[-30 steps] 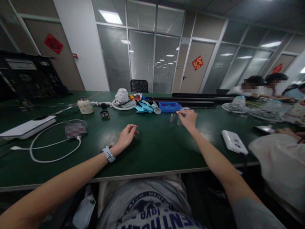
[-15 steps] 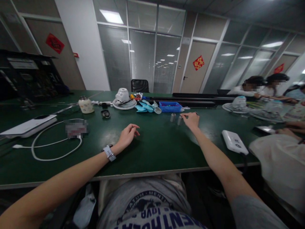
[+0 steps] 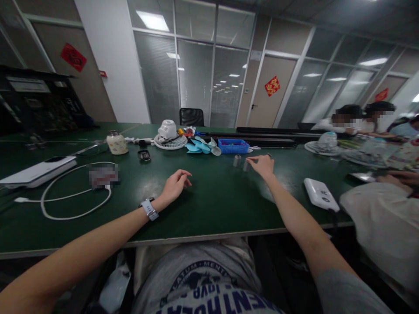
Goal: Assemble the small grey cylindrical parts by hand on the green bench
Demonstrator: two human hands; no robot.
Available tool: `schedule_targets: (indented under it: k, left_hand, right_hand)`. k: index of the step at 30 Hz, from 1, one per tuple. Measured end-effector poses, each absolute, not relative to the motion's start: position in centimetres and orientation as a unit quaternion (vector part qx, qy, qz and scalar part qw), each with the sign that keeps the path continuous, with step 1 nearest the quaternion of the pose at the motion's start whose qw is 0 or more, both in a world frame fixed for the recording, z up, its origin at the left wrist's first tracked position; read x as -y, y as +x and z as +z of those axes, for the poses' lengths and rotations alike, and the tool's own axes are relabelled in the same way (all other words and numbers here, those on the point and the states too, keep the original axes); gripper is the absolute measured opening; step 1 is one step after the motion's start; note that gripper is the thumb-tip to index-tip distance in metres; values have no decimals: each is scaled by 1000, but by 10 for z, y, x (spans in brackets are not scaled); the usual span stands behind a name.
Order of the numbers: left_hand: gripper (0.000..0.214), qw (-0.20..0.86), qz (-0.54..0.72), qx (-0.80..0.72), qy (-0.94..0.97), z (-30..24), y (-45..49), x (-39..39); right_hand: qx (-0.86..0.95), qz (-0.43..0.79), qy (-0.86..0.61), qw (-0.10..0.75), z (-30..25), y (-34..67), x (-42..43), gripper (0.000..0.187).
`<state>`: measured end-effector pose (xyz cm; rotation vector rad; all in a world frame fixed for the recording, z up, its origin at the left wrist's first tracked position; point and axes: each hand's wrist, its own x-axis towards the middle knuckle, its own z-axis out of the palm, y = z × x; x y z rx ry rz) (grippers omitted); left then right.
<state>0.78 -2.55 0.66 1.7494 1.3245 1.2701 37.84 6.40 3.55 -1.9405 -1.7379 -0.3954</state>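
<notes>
"Where's the small grey metal cylinder (image 3: 245,166) beside the right hand (image 3: 263,165)?"

"Upright on the dark green bench (image 3: 212,205), just right of a matching grey metal cylinder (image 3: 236,161), with a narrow gap between them."

"And the right hand's fingers?"

"Drawn narrow, thumb and forefinger close together at the cylinder's top. They hide part of it — I can't tell whether they grip it."

"What's different from a second ago?"

"The fingers were higher and farther left then; now they're lower, at the top's right side. Both cylinders stand about where they stood. The left hand (image 3: 176,185) has hardly moved: it hovers near the bench well apart from them, fingers loosely bent, nothing visible in them."

"Anything in the way?"

"Behind the cylinders sits a blue rectangular plastic box (image 3: 233,147), closing off the far side. Left of it lie light-blue fan blades (image 3: 199,146), then a white fan grille (image 3: 178,143) with a white rounded housing (image 3: 167,130) on it."

"Farther out?"

"A cream patterned bottle (image 3: 118,144) stands to the left. On the right there's a white rounded-corner plastic device (image 3: 321,194) — and, past it, another person's pale sleeve (image 3: 376,209)."
</notes>
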Motion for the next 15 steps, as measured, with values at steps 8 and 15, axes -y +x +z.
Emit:
schedule_targets:
  k: [8,15]
  left_hand:
    - [27,304,474,-495,662,9,9,30]
    - [27,301,467,-492,670,8,8,28]
  right_hand:
    - [672,-229,-675,203,20,386,-77,60]
    - [673,-276,-652,218,16,382,-82,50]
